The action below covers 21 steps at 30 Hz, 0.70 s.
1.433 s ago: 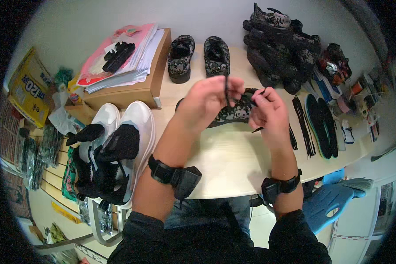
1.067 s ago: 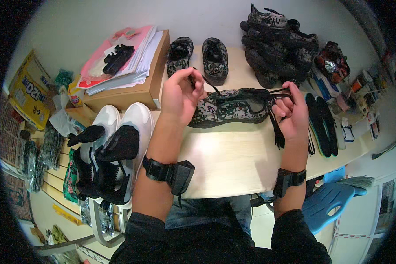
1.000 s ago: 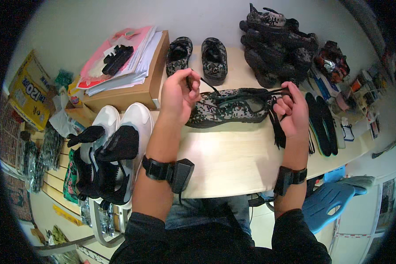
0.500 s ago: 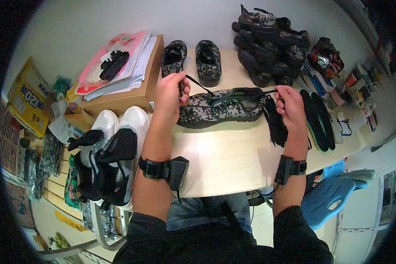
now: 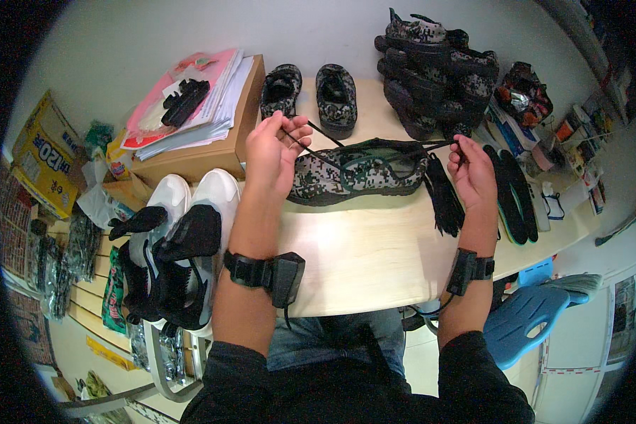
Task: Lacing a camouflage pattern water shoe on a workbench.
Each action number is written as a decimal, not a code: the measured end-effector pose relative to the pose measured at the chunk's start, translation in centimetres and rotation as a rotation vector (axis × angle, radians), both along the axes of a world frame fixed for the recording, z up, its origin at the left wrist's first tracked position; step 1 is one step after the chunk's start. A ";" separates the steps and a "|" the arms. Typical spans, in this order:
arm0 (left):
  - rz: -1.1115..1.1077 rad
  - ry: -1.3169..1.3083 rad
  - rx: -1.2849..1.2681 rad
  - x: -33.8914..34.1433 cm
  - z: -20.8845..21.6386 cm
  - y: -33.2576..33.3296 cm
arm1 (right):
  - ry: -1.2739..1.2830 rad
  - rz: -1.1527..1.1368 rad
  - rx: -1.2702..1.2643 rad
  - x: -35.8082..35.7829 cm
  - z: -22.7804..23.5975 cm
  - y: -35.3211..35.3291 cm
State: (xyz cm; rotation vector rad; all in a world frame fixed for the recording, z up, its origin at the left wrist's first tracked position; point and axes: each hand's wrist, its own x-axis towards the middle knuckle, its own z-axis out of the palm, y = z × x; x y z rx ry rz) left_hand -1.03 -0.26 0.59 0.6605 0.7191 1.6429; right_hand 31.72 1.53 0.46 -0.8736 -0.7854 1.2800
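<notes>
The left hand (image 5: 275,150) and right hand (image 5: 471,167) each pinch black shoelace (image 5: 325,133) in their grip, above a camouflage shoe (image 5: 364,175) on the worktop (image 5: 367,247).

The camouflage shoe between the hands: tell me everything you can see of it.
The grey-and-black pixel-camouflage shoe looks fabric, with dark trim and a dark sole along its near side. It sits left-to-right on the pale wood-look table. Thin black laces run from it to the left hand and right hand. Whether it's upright or tilted, and which end is the toe, is unclear.
</notes>
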 end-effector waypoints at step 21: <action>0.223 -0.154 -0.116 0.2 -0.6 0.4 | -0.270 -0.102 0.005 -0.7 0.7 -0.7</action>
